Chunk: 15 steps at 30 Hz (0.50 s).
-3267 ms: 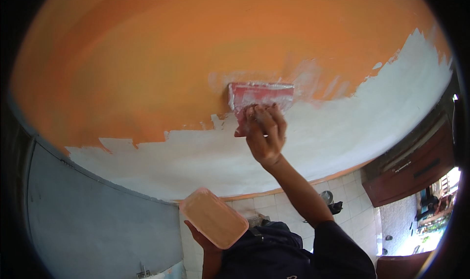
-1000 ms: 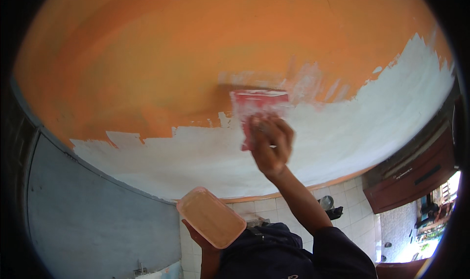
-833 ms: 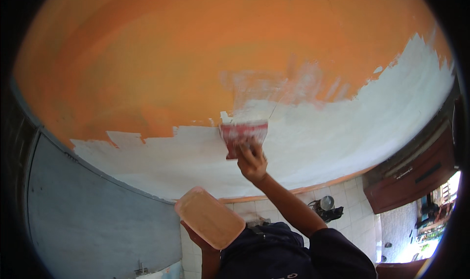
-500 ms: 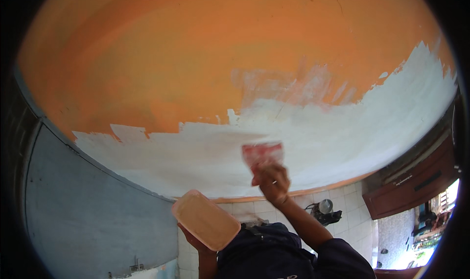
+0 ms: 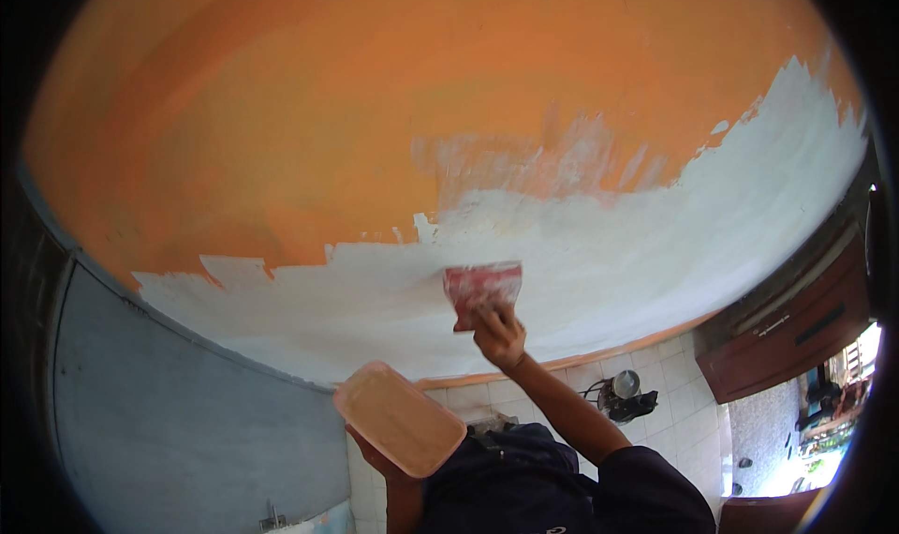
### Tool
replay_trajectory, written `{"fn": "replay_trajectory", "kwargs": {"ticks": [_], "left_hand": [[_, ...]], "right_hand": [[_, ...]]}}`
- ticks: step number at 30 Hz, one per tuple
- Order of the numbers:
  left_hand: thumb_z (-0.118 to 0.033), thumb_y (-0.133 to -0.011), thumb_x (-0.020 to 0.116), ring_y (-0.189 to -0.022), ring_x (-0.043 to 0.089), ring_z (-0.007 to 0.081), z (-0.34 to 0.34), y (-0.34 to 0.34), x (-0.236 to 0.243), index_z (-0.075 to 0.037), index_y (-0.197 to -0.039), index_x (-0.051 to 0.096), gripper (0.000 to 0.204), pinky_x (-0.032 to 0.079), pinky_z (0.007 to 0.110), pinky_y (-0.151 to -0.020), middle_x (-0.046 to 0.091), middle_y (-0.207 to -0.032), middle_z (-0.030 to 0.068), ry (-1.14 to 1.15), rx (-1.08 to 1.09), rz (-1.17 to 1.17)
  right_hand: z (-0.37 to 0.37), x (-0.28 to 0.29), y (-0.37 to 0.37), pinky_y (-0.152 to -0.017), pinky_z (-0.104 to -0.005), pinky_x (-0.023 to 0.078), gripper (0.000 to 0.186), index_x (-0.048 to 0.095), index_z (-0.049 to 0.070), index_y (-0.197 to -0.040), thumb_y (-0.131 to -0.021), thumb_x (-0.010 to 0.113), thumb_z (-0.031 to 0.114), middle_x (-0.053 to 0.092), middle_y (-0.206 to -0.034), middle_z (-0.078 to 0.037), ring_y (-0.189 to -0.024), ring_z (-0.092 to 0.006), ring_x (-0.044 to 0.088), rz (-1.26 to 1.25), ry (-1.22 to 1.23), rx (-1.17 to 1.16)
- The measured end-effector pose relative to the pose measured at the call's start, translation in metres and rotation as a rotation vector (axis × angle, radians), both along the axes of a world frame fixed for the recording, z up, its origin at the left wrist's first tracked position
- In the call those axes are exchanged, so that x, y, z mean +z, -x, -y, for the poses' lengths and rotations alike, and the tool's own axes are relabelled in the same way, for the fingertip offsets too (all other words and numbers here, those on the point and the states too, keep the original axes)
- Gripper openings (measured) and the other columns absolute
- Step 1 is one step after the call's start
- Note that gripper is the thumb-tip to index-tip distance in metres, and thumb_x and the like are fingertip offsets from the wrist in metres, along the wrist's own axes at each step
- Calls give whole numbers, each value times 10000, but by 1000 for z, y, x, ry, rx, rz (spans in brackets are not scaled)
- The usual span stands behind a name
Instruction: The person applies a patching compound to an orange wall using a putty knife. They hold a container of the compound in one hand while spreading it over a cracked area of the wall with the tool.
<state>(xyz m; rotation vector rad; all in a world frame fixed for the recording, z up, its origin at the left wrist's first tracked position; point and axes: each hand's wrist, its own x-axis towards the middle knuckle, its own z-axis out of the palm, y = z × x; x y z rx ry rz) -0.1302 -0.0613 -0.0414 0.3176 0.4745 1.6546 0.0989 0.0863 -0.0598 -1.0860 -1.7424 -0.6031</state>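
Observation:
My right hand (image 5: pixel 499 335) grips a red putty scraper (image 5: pixel 483 281) smeared with white. Its broad blade lies against the white-coated lower part of the wall (image 5: pixel 599 253), below the ragged edge where the orange paint (image 5: pixel 281 122) begins. Thin whitish streaks (image 5: pixel 562 155) cross the orange just above. Low in front of my body, my left hand (image 5: pixel 373 452) supports a peach-coloured rectangular tub (image 5: pixel 401 420) from its left side and underneath; most of those fingers are hidden by it. The tub is tilted, and I cannot make out what is in it.
A grey door or panel (image 5: pixel 197 412) borders the wall at the left. Pale tiles (image 5: pixel 670 375) cover the floor, where a dark object with a round, clear top (image 5: pixel 626 384) stands. A brown wooden door (image 5: pixel 782 337) and a bright opening lie at the right.
My right hand and the scraper have shifted slightly left and up across the white area. The view has turned a little; the tub stays in my left hand.

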Motion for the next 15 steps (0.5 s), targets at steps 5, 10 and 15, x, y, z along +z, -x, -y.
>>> {"fn": "replay_trajectory", "kwargs": {"ticks": [5, 10, 15], "left_hand": [[-643, -1022, 310, -1255, 546, 300, -4, 5, -1, -178, -1500, 359, 668, 469, 484, -1043, 501, -1433, 89, -17, 48, -107], [-654, -1007, 345, -1254, 545, 301, -8, 4, -4, -186, -1508, 344, 685, 471, 489, -1039, 494, -1436, 97, -49, -44, 16], [-641, -1016, 334, -1252, 547, 303, -11, -4, 2, -185, -1518, 329, 677, 474, 487, -1035, 487, -1444, 100, -61, -53, 31]], "right_hand": [[38, 20, 10, -686, -345, 568, 371, 732, 20, -949, -602, 685, -99, 662, -935, -64, -852, -264, 642, -165, 62, 74], [43, 126, -8, -816, -376, 572, 350, 743, -5, -995, -658, 794, -85, 676, -985, -116, -898, -299, 645, -232, -154, -35], [7, 170, -4, -892, -421, 570, 313, 746, 0, -1009, -705, 815, -28, 656, -1083, -132, -990, -318, 603, -47, -435, -18]]}}
